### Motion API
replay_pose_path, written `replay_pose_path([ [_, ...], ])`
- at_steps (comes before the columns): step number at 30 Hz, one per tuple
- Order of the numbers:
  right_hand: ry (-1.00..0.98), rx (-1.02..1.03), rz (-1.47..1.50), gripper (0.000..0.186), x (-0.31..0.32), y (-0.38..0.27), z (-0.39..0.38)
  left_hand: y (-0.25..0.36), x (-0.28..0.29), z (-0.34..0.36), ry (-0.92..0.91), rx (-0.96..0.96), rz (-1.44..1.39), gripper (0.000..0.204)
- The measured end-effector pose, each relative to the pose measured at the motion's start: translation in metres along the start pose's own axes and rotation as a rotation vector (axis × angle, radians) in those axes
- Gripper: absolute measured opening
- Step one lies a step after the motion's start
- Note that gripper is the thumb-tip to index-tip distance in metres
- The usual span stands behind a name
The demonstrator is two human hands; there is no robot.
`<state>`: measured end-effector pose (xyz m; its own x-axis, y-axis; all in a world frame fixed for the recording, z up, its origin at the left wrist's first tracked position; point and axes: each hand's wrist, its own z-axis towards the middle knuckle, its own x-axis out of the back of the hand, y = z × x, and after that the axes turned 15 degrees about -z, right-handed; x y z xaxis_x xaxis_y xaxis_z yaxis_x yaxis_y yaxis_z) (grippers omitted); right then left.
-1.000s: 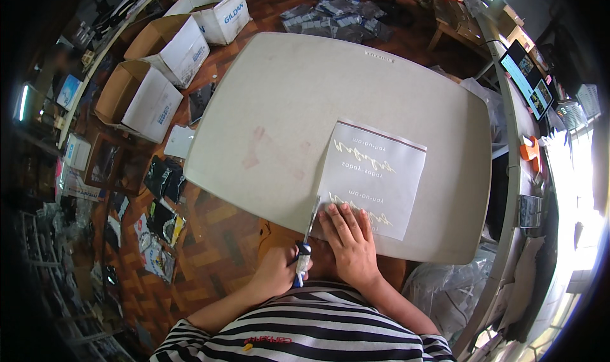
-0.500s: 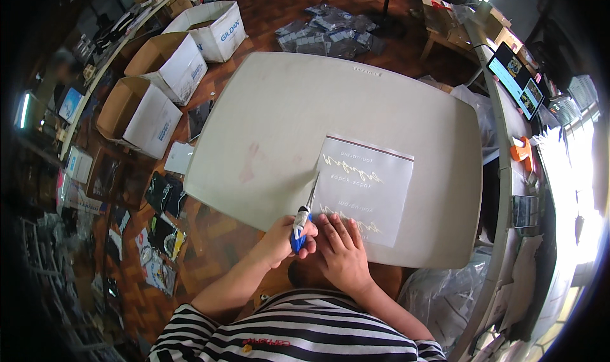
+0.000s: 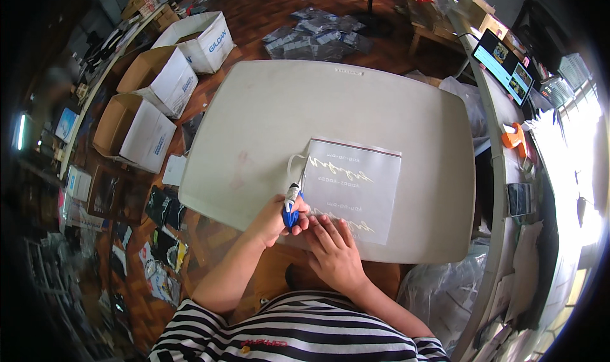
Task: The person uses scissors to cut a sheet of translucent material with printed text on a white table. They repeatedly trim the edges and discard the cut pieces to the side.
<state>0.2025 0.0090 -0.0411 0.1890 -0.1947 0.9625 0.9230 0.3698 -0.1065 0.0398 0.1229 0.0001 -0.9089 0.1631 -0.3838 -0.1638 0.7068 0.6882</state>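
My left hand (image 3: 273, 221) is closed round blue-handled scissors (image 3: 291, 211) with pale wrapping near the pivot. Their blades point away from me along the left edge of a translucent printed sheet (image 3: 381, 193), which carries mirrored pale lettering and a dark line across its far edge. A thin pale strip (image 3: 290, 169) curls out beside that left edge, just beyond the scissors. Pressed on the sheet's near left corner, my right hand (image 3: 335, 251) lies flat with its fingers stretched out. The sheet rests on the near right part of a grey-beige table (image 3: 254, 120).
White-sided cartons (image 3: 147, 136) stand on the floor at the left. Packed plastic bags (image 3: 318, 34) lie beyond the table. Along the right runs a bench with a tablet (image 3: 505, 66), an orange-handled tool (image 3: 515, 138) and a phone (image 3: 521, 198). Clear plastic (image 3: 445, 286) bunches below the table.
The scissors have moved slightly along the sheet's left edge, and a narrow strip now curls away to the left. My right hand stays on the sheet. The whole view has shifted slightly.
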Motion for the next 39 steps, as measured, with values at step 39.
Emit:
replay_pose_path([
  [39, -0.176, -0.055, 0.018, 0.071, 0.02, 0.008, 0.008, -0.082, 0.031, -0.088, 0.038, -0.027, 0.498, 0.032],
])
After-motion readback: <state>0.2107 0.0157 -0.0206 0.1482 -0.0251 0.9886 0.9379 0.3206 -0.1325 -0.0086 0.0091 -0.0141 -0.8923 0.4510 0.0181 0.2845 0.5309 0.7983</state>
